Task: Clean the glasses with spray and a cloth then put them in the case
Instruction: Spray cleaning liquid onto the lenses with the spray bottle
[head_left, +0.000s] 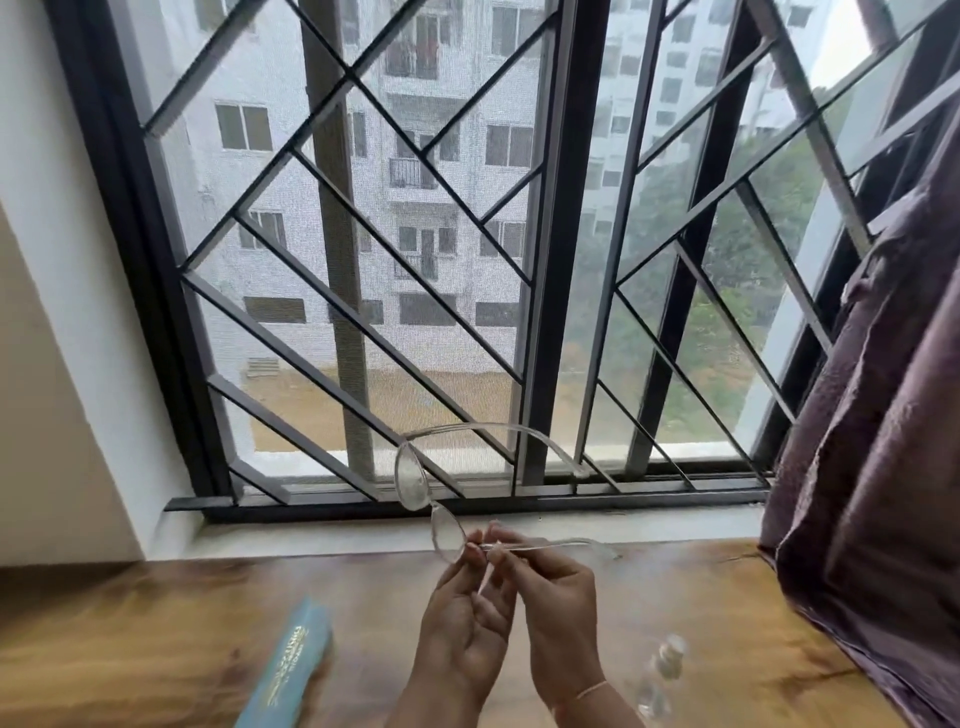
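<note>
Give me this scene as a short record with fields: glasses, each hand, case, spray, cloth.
glasses: clear frame, temples unfolded, held up before the window
left hand: pinches the frame near the hinge
right hand: pinches the temple by it
blue case: on the wooden table, left of the hands
spray bottle: on the table, right of the hands, blurred
cloth: not in view

Your left hand (462, 623) and right hand (558, 597) are raised side by side, wrists close, fingertips of both pinching glasses (411, 480) near one hinge.
</note>
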